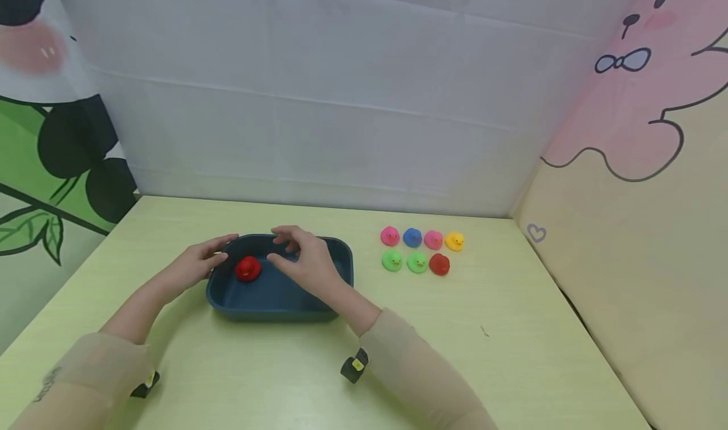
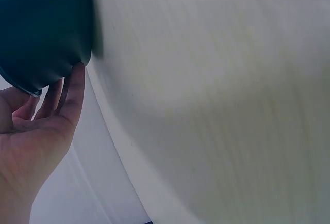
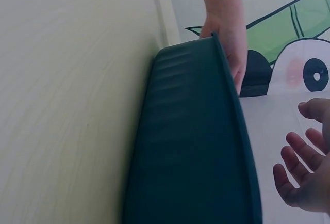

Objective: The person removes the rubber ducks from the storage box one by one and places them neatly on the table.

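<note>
A dark blue-green tray [image 1: 273, 303] rests on the table, and one red toy duck [image 1: 248, 269] is inside it near the left end. My left hand [image 1: 196, 267] grips the tray's left rim; in the left wrist view its fingers [image 2: 75, 92] lie against the outer wall, with the thumb on the rim's other side. Above the tray's right half hovers my right hand [image 1: 311, 267], thumb and fingers apart and holding nothing. The right wrist view shows that hand [image 3: 309, 175] beside the tray's long outer wall [image 3: 191, 141].
Right of the tray, toy ducks stand in two rows: a back row with pink [image 1: 390, 236], blue [image 1: 412, 237], pink [image 1: 433, 239] and yellow ducks [image 1: 454, 241], and a front row with two green ducks [image 1: 392, 260] and a red one [image 1: 440, 264]. A white wall panel [image 1: 341, 133] rises behind.
</note>
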The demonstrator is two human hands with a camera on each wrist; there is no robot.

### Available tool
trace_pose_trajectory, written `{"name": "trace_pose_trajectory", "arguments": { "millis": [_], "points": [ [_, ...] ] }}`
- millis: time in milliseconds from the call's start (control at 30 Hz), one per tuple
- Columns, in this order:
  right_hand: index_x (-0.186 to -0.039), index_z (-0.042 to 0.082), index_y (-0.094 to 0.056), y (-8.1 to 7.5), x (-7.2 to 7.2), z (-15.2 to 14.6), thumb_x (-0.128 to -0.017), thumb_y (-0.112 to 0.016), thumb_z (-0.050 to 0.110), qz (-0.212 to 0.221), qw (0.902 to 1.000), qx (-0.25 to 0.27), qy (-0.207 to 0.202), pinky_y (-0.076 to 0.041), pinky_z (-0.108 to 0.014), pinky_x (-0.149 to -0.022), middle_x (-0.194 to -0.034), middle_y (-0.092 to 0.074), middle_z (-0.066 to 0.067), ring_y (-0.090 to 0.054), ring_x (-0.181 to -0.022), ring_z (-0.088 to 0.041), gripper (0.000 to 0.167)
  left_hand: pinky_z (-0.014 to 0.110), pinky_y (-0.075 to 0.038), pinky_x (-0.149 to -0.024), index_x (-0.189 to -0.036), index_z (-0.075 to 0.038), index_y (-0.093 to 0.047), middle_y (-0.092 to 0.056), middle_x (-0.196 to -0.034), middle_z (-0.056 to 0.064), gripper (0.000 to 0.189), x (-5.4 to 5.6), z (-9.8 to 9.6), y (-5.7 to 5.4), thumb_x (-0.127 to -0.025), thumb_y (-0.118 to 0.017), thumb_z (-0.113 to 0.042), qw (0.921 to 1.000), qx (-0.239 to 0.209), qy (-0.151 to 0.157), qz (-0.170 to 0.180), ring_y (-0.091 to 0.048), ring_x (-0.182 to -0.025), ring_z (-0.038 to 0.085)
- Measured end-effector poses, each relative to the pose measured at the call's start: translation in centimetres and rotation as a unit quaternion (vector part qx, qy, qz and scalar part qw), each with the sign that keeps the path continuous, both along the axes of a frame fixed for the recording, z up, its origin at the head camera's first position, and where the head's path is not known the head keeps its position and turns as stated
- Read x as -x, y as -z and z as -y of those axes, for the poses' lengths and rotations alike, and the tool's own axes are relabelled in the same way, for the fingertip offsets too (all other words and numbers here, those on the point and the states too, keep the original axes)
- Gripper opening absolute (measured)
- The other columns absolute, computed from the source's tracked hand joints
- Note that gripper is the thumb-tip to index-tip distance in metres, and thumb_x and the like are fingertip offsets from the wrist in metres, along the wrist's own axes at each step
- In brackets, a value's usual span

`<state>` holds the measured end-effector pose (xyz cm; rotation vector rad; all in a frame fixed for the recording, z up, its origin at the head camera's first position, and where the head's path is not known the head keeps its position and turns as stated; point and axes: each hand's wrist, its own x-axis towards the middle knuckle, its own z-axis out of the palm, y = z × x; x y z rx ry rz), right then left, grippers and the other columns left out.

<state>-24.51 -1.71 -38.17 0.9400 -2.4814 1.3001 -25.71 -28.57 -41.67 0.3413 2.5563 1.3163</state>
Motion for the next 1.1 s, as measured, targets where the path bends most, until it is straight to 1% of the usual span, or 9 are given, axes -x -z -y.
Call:
{"name": "trace_pose_trajectory", "arguments": {
  "millis": [100,200,367,567,767,867,1000,1100],
  "points": [
    [-0.126,0.015,-0.057,0.6,0.2,0.9,-0.088,-0.068,0.023,0.013,0.9998,-0.012,0.002,-0.047,-0.013,-0.077,-0.11,-0.067,0.001,-0.061,-0.091,-0.011,0.041,0.052,-0.049,-0.09,-0.15,-0.008,-0.022,-0.028,-0.145,0.034,0.053,0.1,0.0,0.2,-0.103,-0.039,-0.024,1.0,-0.006,0.002,-0.002,-0.038,-0.127,0.05],
    [-0.124,0.015,-0.058,1.2,0.5,1.6,-0.088,-0.068,0.024,0.032,0.9993,-0.02,0.006,-0.046,-0.01,-0.076,-0.11,-0.066,0.002,-0.061,-0.093,-0.014,0.039,0.051,-0.05,-0.089,-0.15,-0.007,-0.022,-0.029,-0.144,0.035,0.052,0.2,-0.1,0.3,-0.103,-0.039,-0.023,1.0,-0.007,0.004,-0.004,-0.04,-0.126,0.049],
    [-0.122,0.016,-0.059,1.9,1.0,2.7,-0.087,-0.069,0.024,0.056,0.9978,-0.034,0.012,-0.046,-0.011,-0.074,-0.11,-0.066,0.002,-0.061,-0.096,-0.017,0.037,0.051,-0.05,-0.089,-0.15,-0.007,-0.022,-0.03,-0.144,0.035,0.052,0.2,-0.1,0.3,-0.103,-0.039,-0.022,1.0,-0.004,0.004,-0.001,-0.041,-0.125,0.049],
    [-0.123,0.017,-0.058,2.5,1.8,3.5,-0.086,-0.069,0.025,0.068,0.9946,-0.077,0.011,-0.045,-0.011,-0.074,-0.111,-0.066,0.003,-0.06,-0.096,-0.015,0.039,0.05,-0.05,-0.089,-0.15,-0.005,-0.022,-0.028,-0.145,0.035,0.053,0.3,-0.2,0.1,-0.103,-0.039,-0.023,1.0,-0.009,0.004,0.001,-0.039,-0.127,0.049],
    [-0.122,0.016,-0.06,2.7,2.6,3.9,-0.086,-0.07,0.023,0.087,0.9892,-0.118,0.002,-0.045,-0.012,-0.073,-0.113,-0.066,0.001,-0.06,-0.096,-0.016,0.038,0.05,-0.05,-0.089,-0.15,-0.007,-0.022,-0.029,-0.145,0.034,0.052,0.2,-0.1,0.2,-0.103,-0.039,-0.022,0.9998,-0.016,0.006,0.001,-0.039,-0.127,0.049],
    [-0.122,0.015,-0.06,2.7,2.9,4.0,-0.086,-0.07,0.023,0.085,0.9866,-0.139,-0.004,-0.045,-0.011,-0.075,-0.113,-0.066,0.001,-0.06,-0.096,-0.014,0.038,0.05,-0.05,-0.088,-0.15,-0.007,-0.022,-0.028,-0.145,0.034,0.052,0.2,0.0,0.3,-0.103,-0.039,-0.02,0.9998,-0.016,0.007,-0.003,-0.039,-0.127,0.049],
    [-0.123,0.016,-0.06,2.9,3.4,4.2,-0.086,-0.07,0.023,0.071,0.9825,-0.172,-0.01,-0.044,-0.01,-0.078,-0.114,-0.065,0.002,-0.06,-0.097,-0.011,0.039,0.051,-0.05,-0.089,-0.15,-0.007,-0.022,-0.028,-0.145,0.034,0.052,0.2,0.0,0.3,-0.103,-0.039,-0.021,0.9999,-0.01,0.004,-0.006,-0.038,-0.127,0.049],
    [-0.124,0.017,-0.06,3.2,3.8,4.3,-0.086,-0.07,0.022,0.064,0.9777,-0.199,-0.021,-0.044,-0.012,-0.084,-0.116,-0.065,0.002,-0.059,-0.102,-0.009,0.04,0.052,-0.049,-0.089,-0.15,-0.007,-0.022,-0.028,-0.145,0.034,0.052,0.1,0.0,0.2,-0.103,-0.039,-0.021,0.9999,-0.009,0.004,-0.004,-0.038,-0.128,0.049]
  ]
}}
